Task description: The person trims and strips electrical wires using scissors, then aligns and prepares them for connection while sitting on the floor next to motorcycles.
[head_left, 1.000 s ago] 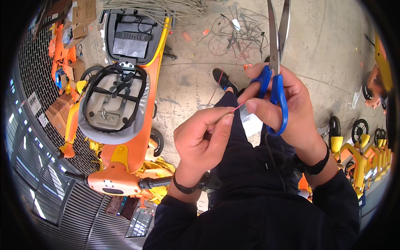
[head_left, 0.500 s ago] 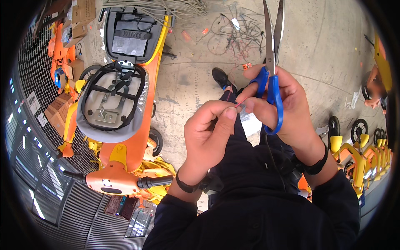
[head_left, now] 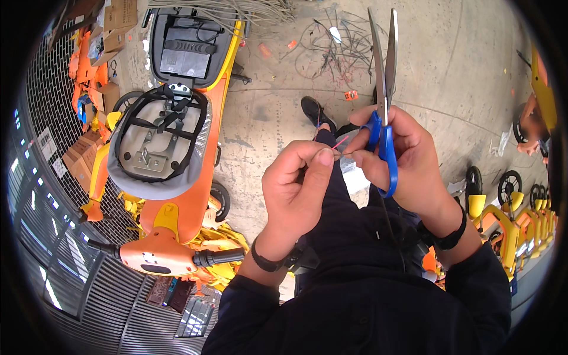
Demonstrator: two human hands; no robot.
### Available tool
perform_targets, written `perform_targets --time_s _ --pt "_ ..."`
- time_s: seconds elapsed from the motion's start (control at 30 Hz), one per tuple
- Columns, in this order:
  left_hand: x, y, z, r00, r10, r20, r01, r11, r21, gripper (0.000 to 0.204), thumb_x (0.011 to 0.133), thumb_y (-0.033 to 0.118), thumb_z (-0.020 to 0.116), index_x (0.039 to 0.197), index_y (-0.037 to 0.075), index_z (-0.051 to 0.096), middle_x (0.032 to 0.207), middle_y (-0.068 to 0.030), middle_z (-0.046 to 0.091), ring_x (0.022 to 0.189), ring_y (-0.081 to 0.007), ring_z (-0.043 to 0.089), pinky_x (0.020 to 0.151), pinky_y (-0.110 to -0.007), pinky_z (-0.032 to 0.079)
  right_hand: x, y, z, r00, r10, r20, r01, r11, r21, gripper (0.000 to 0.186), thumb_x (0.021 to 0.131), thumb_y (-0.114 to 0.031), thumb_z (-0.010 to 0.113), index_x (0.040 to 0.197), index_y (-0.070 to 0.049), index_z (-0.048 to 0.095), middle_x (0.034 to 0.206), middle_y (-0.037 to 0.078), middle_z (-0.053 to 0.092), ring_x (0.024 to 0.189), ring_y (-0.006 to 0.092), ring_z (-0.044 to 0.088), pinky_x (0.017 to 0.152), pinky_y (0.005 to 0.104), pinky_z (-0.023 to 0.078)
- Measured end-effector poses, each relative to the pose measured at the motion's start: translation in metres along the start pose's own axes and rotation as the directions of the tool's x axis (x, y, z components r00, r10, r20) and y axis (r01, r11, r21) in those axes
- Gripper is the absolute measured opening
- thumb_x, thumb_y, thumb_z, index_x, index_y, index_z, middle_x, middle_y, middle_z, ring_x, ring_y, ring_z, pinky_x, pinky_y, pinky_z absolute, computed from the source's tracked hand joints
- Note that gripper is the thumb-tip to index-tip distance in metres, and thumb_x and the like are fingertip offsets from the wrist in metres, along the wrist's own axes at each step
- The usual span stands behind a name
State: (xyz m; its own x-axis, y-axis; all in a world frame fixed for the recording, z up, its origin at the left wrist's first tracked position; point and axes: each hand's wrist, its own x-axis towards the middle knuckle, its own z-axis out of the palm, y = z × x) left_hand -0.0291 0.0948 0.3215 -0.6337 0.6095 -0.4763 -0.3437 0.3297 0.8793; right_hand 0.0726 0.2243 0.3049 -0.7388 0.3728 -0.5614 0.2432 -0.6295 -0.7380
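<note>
Blue-handled scissors [head_left: 384, 102] and pink wire [head_left: 341, 142], both in hand

Item one: scissors, upright before the wearer, blades parted and pointing away. I log the right hand [head_left: 414, 157] gripping the handles, presumably angled so thumb and forefinger stay usable.
Item two: pink wire, just left of the scissors, pinched in the left hand [head_left: 297, 183], its tip protruding, likely for access. A thin dark strand [head_left: 345, 154] bridges both hands; whether it joins the wire I cannot tell.
Surroundings: cable tangle [head_left: 340, 47] beyond the scissors, slightly left; orange scooter [head_left: 183, 228] well left, its edge bounding that side; yellow scooter frames [head_left: 509, 231] lower right. By my reckoning, the most room lies right of the blades, over concrete floor [head_left: 467, 71].
</note>
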Motion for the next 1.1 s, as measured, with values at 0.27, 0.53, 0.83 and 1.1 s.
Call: perform_targets --time_s 0.27,0.53,0.83,1.1 --pt "-0.001 0.004 -0.001 0.999 0.003 -0.05 -0.002 1.0 0.012 0.005 0.089 0.003 0.056 0.087 -0.001 0.059 0.07 0.0051 0.053 0.062 0.0009 0.039 0.055 -0.015 0.031 -0.017 0.001 -0.014 0.971 0.149 0.189 -0.114 0.976 -0.184 0.037 0.075 -0.015 0.074 0.105 -0.001 0.056 0.074 0.001 0.054 0.064 0.0046 0.047 0.056 0.0203 0.038" --pt "-0.001 0.0 -0.006 0.997 0.026 -0.069 -0.023 0.999 0.043 0.005 0.089 0.002 0.057 0.088 -0.001 0.061 0.069 0.0053 0.054 0.059 0.0024 0.039 0.052 -0.014 0.029 -0.017 -0.004 -0.02 0.954 0.1 0.281 0.028 0.908 -0.418 0.044 0.071 -0.022 0.078 0.102 0.0 0.056 0.07 0.008 0.054 0.06 0.0134 0.049 0.056 0.0258 0.04" --pt "-0.002 0.0 -0.003 0.998 0.026 -0.051 -0.024 0.999 0.035 0.005 0.089 0.003 0.057 0.087 0.0 0.061 0.067 0.0064 0.053 0.058 0.0027 0.038 0.052 -0.014 0.029 -0.02 -0.007 -0.021 0.948 0.092 0.303 0.044 0.91 -0.413 0.043 0.071 -0.024 0.078 0.099 0.0 0.056 0.067 0.009 0.054 0.057 0.0166 0.05 0.054 0.028 0.041" --pt "-0.002 0.0 -0.003 0.999 0.049 -0.011 -0.048 0.997 0.068 0.005 0.089 0.002 0.057 0.089 -0.001 0.061 0.07 0.0037 0.057 0.061 0.0015 0.043 0.054 -0.014 0.033 -0.021 -0.005 -0.023 0.964 0.06 0.258 0.07 0.882 -0.466 0.042 0.07 -0.024 0.079 0.097 0.0 0.058 0.061 0.008 0.053 0.051 0.0162 0.049 0.047 0.0279 0.037"
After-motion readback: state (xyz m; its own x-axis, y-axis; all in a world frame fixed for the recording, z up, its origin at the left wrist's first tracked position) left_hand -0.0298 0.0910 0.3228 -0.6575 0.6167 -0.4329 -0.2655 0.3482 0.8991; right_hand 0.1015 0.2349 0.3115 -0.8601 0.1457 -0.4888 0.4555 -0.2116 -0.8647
